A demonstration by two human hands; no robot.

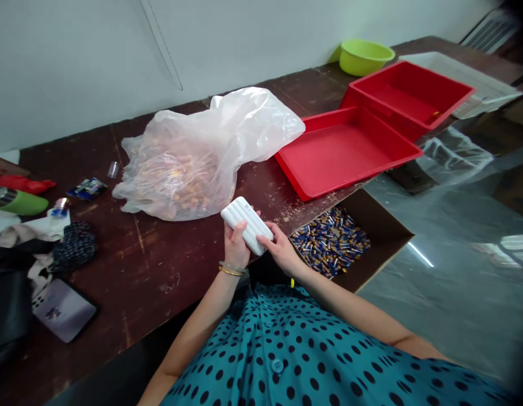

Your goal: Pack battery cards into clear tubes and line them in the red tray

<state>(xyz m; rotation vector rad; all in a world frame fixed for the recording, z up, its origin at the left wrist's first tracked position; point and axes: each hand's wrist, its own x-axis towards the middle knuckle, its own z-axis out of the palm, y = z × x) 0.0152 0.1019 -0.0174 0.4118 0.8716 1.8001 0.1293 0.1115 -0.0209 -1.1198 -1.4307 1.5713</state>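
Observation:
A white ribbed rectangular block [247,225] with rounded edges and a small grey mark near its far end is held between both hands in front of my body. My left hand [236,245] grips it from beneath, the thumb lying along its near side. On the right end, my right hand [278,248] has its fingers closed round the block, with the thumb on top. Some fingertips are hidden under it. Below the right hand, a cardboard box [382,225] holds many small blue-and-gold cylinders [331,239].
A translucent plastic bag [180,169] of small items lies on the dark red table [159,276]. Red trays [346,152], a green basin [365,56] and a white tray [460,79] stand right. Left are a phone [64,310], a green bottle [24,202] and dark patterned cloth [77,246].

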